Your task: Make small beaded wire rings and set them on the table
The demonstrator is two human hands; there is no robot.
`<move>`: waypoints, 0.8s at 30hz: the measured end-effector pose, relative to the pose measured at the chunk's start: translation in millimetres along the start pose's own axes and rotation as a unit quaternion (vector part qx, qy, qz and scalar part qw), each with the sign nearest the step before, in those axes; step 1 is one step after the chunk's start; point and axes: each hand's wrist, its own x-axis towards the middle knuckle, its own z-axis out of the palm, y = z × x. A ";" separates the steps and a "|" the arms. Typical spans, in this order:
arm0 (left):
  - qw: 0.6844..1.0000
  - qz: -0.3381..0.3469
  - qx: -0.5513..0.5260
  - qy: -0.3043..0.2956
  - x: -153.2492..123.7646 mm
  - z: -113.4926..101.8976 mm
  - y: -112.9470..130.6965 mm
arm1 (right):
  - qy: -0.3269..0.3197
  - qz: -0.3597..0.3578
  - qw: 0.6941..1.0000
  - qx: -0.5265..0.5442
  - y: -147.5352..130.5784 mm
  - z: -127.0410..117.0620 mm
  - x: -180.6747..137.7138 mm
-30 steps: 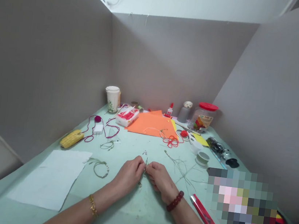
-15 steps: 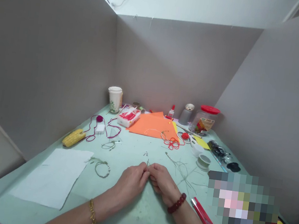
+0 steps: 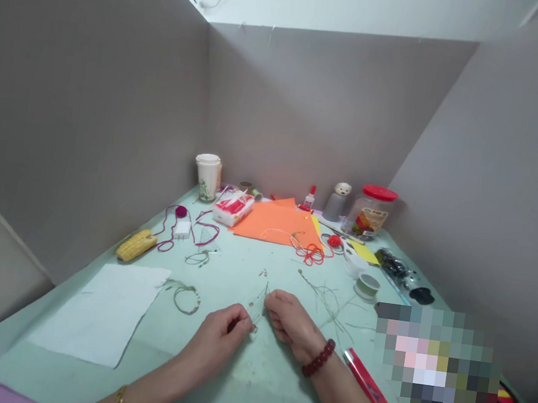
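Cord: thin, pale green, beaded | left hand: pinching cord | right hand: pinching cord

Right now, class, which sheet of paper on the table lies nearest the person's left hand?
The white paper sheet, beside the left hand; the orange paper sheet lies far back.

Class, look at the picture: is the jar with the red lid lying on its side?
No. The jar with the red lid stands upright at the far end of the table, lid on top, beside the small grey figure.
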 end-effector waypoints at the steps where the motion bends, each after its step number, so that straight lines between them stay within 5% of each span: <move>1: 1.000 -0.002 -0.009 0.001 -1.5 2.4 0.7 | 0.000 -0.003 1.000 0.000 0.1 0.0 0.0; 17: 0.993 -0.042 -0.109 0.007 -0.8 22.8 4.4 | -0.011 -0.004 1.000 -0.002 2.1 -1.7 1.2; 24: 0.932 -0.155 -0.322 -0.067 -13.7 -3.1 3.1 | -0.014 -0.009 1.000 -0.010 2.0 -2.8 -0.1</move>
